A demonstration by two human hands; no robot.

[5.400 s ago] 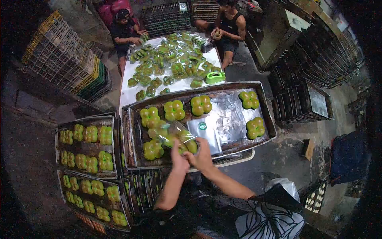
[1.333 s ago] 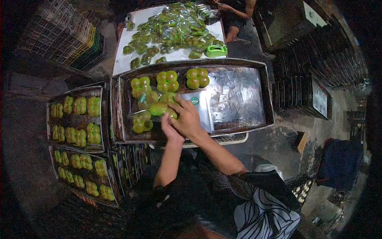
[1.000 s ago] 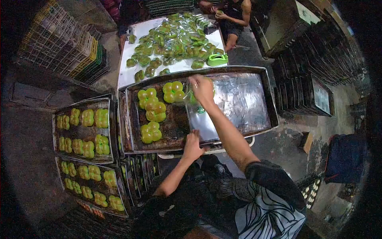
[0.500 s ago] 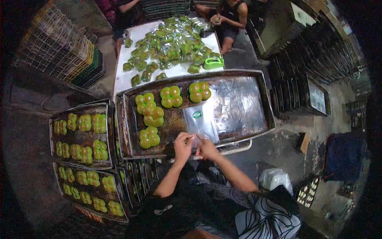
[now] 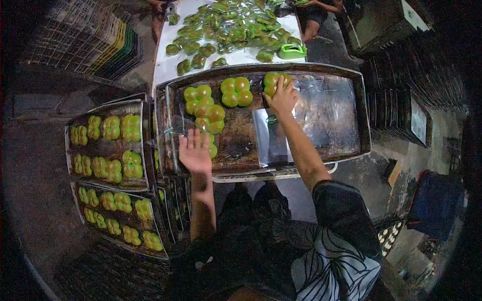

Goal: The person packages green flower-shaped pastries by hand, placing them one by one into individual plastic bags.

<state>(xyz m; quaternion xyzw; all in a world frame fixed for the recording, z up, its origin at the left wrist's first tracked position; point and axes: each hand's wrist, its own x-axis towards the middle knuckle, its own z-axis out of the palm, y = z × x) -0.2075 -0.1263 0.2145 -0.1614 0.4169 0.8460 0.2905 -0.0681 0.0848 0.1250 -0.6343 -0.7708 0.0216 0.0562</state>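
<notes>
My right hand (image 5: pixel 283 98) reaches to the back of the large metal tray (image 5: pixel 326 71), thumb and fingers curled over a green four-lobed bun (image 5: pixel 271 82). My left hand (image 5: pixel 196 153) is raised palm up over the tray's left front part, fingers stretched out. A clear plastic bag (image 5: pixel 173 125) with a green mark lies against those fingers. Partly hidden behind the left hand is another green bun (image 5: pixel 213 146). Further green buns (image 5: pixel 203 108) sit at the tray's left, and one bun cluster (image 5: pixel 236 92) sits nearer its middle. Below my right forearm lie flat clear bags (image 5: pixel 271 143).
Behind the tray, a white table (image 5: pixel 163 60) carries many bagged green buns (image 5: pixel 241 32) and a bright green tape dispenser (image 5: pixel 292 51). More bun trays (image 5: pixel 108 143) stand at left, near stacked crates (image 5: pixel 95 45). Racked dark trays (image 5: pixel 401 118) stand at right. People sit beyond the table.
My hands have separated from the bag stack at the front. The left went left with a clear bag at its fingers; the right reached back onto a bun. The view shifted.
</notes>
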